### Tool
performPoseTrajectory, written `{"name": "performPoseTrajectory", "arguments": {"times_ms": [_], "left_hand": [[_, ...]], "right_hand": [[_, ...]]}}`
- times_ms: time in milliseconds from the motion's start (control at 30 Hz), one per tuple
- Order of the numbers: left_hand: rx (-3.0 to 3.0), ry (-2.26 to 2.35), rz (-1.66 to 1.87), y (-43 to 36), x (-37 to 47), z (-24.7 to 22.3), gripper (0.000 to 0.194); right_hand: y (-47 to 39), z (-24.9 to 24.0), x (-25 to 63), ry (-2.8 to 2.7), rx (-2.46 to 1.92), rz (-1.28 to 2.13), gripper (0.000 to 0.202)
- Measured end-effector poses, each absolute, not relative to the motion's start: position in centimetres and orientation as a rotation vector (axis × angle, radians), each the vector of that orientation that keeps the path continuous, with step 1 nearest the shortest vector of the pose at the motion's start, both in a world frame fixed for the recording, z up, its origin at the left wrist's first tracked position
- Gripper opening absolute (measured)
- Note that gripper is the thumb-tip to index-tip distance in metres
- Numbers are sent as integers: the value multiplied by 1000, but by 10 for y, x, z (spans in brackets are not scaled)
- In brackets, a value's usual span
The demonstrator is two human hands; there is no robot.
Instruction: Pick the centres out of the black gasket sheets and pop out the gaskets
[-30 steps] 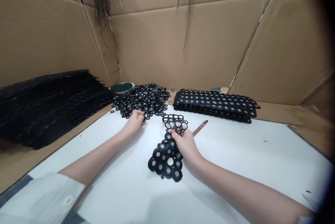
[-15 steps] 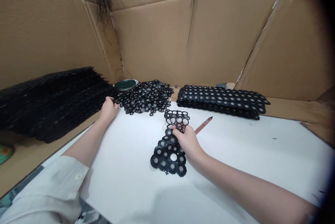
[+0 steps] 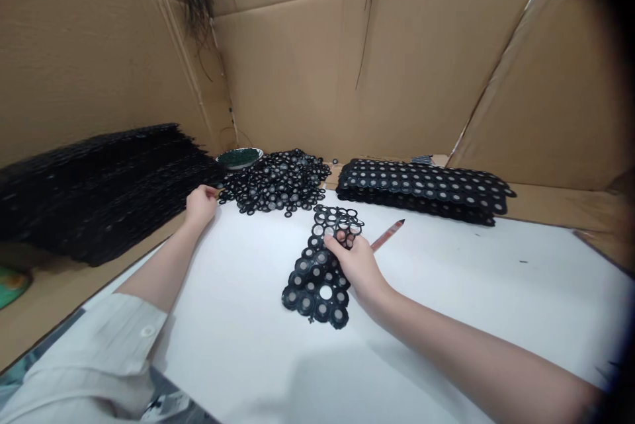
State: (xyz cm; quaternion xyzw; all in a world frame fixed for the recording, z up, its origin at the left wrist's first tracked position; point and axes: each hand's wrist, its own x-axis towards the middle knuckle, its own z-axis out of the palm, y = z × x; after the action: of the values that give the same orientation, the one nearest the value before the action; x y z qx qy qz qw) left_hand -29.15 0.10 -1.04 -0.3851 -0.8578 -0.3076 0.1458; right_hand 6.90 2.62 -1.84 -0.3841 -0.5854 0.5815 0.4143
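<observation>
My right hand [image 3: 358, 264] grips the edge of a black openwork piece [image 3: 306, 282] made of joined rings. Its lower part has grey-centred discs and one white opening; its far end is a mesh of open loops. A reddish pen or pencil [image 3: 387, 235] with a dark tip juts out beyond this hand; whether the fingers touch it is hidden. My left hand [image 3: 200, 206] is at the left edge of a heap of small black rings [image 3: 278, 186], with thumb and fingers pressed together. Whatever may be between those fingers is too small to make out.
A tall stack of black sheets [image 3: 99, 192] stands on the left. Behind the heap sits a bowl of dark green bits [image 3: 240, 157]. A folded black disc-patterned sheet [image 3: 421, 187] lies at the back right of the white board [image 3: 446, 292]. Cardboard walls [image 3: 421, 67] enclose the back.
My left hand has drawn slightly back from the ring heap, its fingers now closed together. The black openwork piece has shifted a little up and left with my right hand.
</observation>
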Motion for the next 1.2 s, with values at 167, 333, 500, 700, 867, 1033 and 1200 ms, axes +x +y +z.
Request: {"name": "performPoseTrajectory", "arguments": {"times_ms": [167,333,500,700,867,1033,1200], "left_hand": [[-1195,-2491,-900,8,-290,-15,37],[-1106,-2523,-819,6,-293,-14,42],[-1114,-2555,-714,10,-291,-17,53],[-1131,-2587,-680,15,-293,-15,56],[-1174,-2605,-679,16,-295,-15,62],[-1145,-2601,-703,18,-293,-17,57],[-1136,-2561,-844,12,-287,-10,43]], "right_hand": [[27,-19,68,-1474,-954,1488,29],[27,-20,68,-1476,-943,1508,29],[27,-21,69,-1466,-915,1523,29],[27,-20,69,-1481,-917,1505,29],[27,-19,68,-1485,-941,1512,28],[27,-18,68,-1506,-959,1507,28],[28,-20,67,-1481,-935,1507,30]]}}
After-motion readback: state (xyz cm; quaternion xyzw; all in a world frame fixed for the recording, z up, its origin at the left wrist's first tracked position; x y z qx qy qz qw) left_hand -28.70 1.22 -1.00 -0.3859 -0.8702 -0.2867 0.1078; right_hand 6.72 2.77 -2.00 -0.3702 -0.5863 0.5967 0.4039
